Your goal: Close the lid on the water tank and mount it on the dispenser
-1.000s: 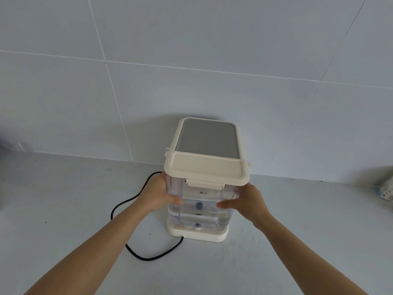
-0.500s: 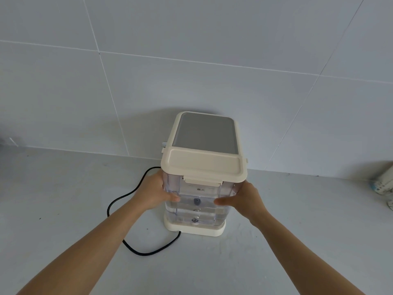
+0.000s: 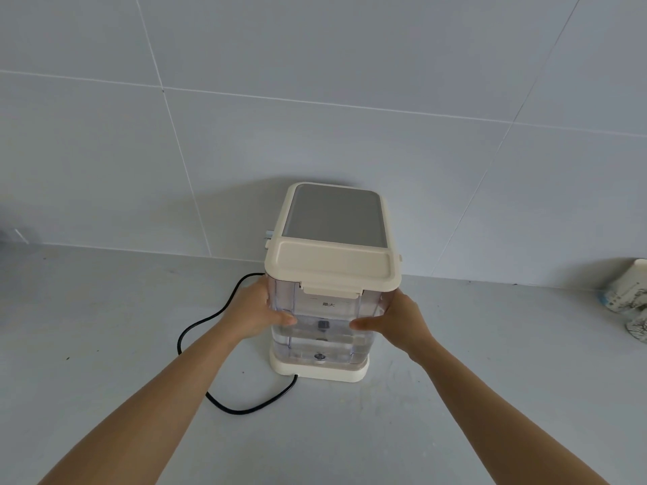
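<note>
A clear water tank [image 3: 324, 339] with water in it stands upright on the cream base of the dispenser [image 3: 320, 372], against the dispenser's body with its grey top panel [image 3: 334, 218]. Its cream lid [image 3: 332, 267] lies flat on top, with the front latch down. My left hand [image 3: 257, 311] presses the tank's left side, thumb on the front face. My right hand [image 3: 399, 322] holds the right side the same way.
A black power cord [image 3: 224, 379] loops on the grey counter left of the dispenser and runs under its base. A tiled wall stands right behind. At the far right, crumpled paper packaging [image 3: 630, 295] leans by the wall.
The hands and tank keep the same grip and place on the base. Only the view has shifted a little.
</note>
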